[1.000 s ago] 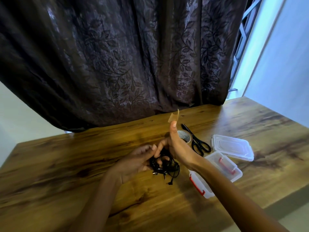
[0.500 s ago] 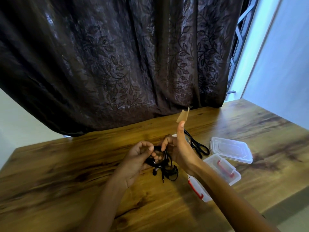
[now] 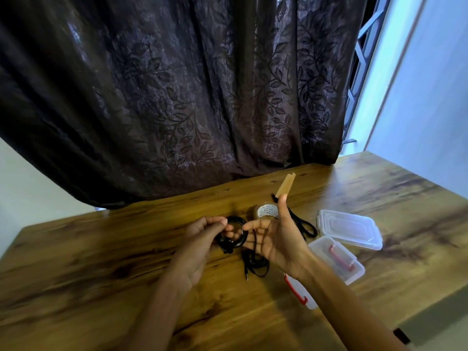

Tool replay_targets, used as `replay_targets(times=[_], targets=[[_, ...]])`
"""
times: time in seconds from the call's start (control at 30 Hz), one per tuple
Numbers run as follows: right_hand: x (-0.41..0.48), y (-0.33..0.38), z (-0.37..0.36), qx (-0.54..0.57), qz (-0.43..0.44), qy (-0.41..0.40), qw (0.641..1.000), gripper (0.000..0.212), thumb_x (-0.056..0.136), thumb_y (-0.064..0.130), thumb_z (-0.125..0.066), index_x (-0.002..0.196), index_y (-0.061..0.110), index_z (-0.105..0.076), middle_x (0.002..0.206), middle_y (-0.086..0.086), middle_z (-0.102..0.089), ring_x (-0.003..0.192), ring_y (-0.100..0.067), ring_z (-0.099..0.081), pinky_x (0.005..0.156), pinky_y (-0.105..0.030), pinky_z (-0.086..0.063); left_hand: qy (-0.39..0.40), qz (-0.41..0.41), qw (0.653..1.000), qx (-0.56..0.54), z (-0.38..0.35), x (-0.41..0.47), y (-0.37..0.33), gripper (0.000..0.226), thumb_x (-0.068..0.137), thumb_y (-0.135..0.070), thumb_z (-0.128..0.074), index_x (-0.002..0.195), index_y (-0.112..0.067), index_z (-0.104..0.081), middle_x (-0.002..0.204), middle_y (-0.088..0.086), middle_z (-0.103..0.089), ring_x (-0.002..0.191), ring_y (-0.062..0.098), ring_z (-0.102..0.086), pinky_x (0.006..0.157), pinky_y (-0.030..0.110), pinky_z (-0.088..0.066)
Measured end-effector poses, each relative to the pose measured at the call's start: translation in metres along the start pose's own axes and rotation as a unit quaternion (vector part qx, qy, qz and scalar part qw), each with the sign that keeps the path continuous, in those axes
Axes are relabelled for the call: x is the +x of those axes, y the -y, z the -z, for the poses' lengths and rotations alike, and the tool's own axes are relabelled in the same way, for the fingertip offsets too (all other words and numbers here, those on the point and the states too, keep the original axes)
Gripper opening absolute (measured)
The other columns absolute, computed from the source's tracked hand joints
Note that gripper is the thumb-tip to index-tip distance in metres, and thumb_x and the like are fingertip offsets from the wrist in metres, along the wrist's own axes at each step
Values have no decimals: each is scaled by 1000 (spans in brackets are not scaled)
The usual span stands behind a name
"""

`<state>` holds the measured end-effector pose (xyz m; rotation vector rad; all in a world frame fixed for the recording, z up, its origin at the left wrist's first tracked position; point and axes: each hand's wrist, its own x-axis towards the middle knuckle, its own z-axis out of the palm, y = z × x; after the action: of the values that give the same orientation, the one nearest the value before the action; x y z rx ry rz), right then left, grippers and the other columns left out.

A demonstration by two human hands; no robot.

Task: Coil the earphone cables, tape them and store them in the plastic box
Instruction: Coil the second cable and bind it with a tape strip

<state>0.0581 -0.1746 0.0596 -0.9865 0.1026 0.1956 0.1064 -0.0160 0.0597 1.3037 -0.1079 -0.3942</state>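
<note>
Black earphone coil [image 3: 228,245] is sitting pinched in my left hand [image 3: 202,238] while my spread right hand [image 3: 276,236] is holding a tape strip [image 3: 286,184] on one fingertip, which I'm aiming snugly across all loops.

A single wide-angle camera, worn on the person's head, looks forward and down across the table [image 3: 101,287] from its near side. It sits close: both forearms enter from the bottom edge of the picture, and the left hand [image 3: 202,239] and right hand [image 3: 276,236] meet just over the middle of the table. Past the table's far edge the view faces a dark curtain [image 3: 177,97] that fills the upper half, and the table's edges run slanted and bowed under the wide lens.
</note>
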Motion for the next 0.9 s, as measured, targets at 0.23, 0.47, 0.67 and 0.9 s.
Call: replay_targets(times=[0.23,0.47,0.67,0.9], targets=[[1,1,-6,50,19,-28,998,77,68,77,-35,69,4,-61,67,-17,-68,63,-25,-68,57,-27,-55,40,55,997,-32,-3,-3,-5,12,84,-2,-57,77,-9,-61,67,3,-72,61,10,-68,54,21,-54],[8,0,-6,51,23,-66,996,74,69,79,-33,61,8,-53,59,-9,-52,50,-15,-49,61,-28,-46,85,137,982,-99,0,-1,-11,12,77,1,-60,76,-11,-60,76,7,-74,64,13,-68,59,25,-57],[8,0,-11,-6,49,-75,996,70,78,73,-31,67,9,-55,63,-8,-62,57,-15,-57,57,-23,-50,64,104,987,-101,-3,0,-10,19,82,4,-57,96,-8,-61,79,4,-75,64,9,-68,62,24,-58],[4,-5,-17,-98,169,-172,965,37,90,44,-47,77,15,-65,90,-9,-72,90,-23,-67,82,-34,-52,49,43,998,-23,-4,-2,-19,19,81,0,-61,95,-13,-62,74,-5,-74,58,2,-64,60,19,-55]])
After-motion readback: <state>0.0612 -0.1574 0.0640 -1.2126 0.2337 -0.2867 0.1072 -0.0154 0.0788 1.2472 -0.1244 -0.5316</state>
